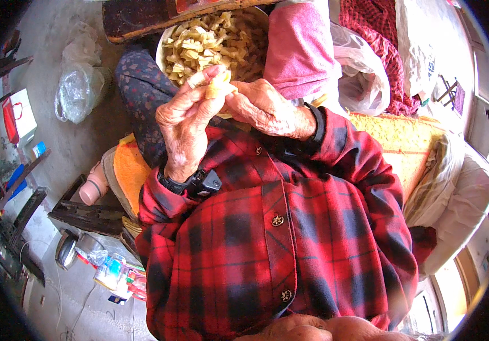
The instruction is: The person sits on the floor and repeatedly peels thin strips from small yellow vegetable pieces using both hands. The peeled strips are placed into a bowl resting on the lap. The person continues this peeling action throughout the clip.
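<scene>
Before my chest, my left hand [187, 119] pinches a small pale-yellow folded piece [218, 88] between thumb and fingers. The fingertips of my right hand [265, 108] meet the same piece from the other side. A light wrap circles one finger of my left hand. Just beyond and below both hands is a round container with a pale rim [159, 53]. Many similar small yellowish folded pieces [201, 44] fill it; their material cannot be told. My hands cover part of its near side.
A dark wooden edge [129, 25] lies beyond the container. Pink cloth [302, 47] covers my right leg, beside an open clear plastic bag [361, 76]. Another plastic bag [78, 93] stands on the floor at left. Nearer are a pink bottle [93, 187] and an orange seat cover [131, 170].
</scene>
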